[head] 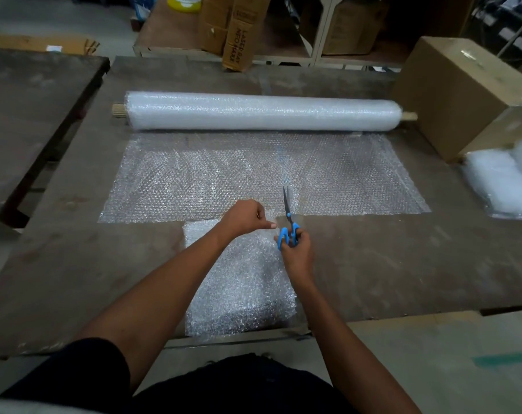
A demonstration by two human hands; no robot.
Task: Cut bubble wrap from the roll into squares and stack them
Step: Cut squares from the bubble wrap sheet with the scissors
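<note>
Now my right hand (297, 252) grips scissors (288, 222) mid-frame, blades on sheet (194, 177); my left hand (246, 218) pinches sheet edge, fingers curled.

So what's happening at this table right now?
A person is cutting bubble wrap. The right hand holds blue-handled scissors, blades pointing into the near edge of the sheet unrolled from the roll. The left hand pinches that edge just beside the blades. A stack of cut squares lies under the forearms at the near edge of the table.
</note>
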